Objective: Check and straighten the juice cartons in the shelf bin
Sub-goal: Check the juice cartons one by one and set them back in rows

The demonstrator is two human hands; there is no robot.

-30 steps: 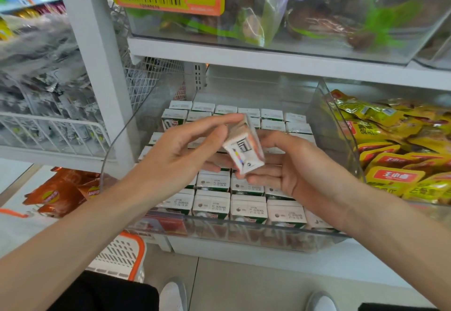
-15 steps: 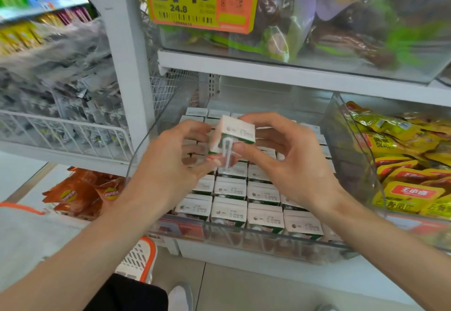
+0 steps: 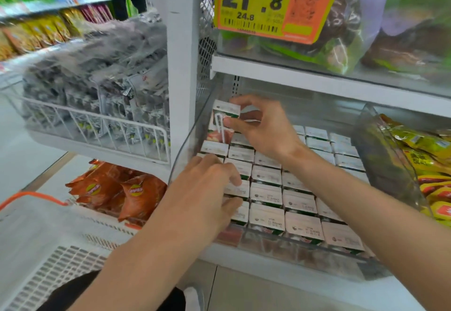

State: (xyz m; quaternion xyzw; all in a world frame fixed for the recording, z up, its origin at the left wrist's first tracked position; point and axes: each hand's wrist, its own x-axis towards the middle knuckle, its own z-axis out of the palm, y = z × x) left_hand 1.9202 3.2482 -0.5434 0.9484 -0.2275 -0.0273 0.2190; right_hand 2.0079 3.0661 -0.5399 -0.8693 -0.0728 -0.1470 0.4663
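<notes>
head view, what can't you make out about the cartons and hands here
Head view only:
1. Held carton: label blurred; right hand covers its right side.
2. Left hand: covers some cartons; whether it grips one is unclear.
3. Cartons' top print: too small.
4. Bin front: wall blurs carton faces.

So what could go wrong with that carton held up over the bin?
The held carton is pinched only by fingertips of the right hand, so it might slip onto the packed cartons. Its straw faces out and could snag on the way in. The left hand, pinching a front carton, might tip neighbours.
</notes>
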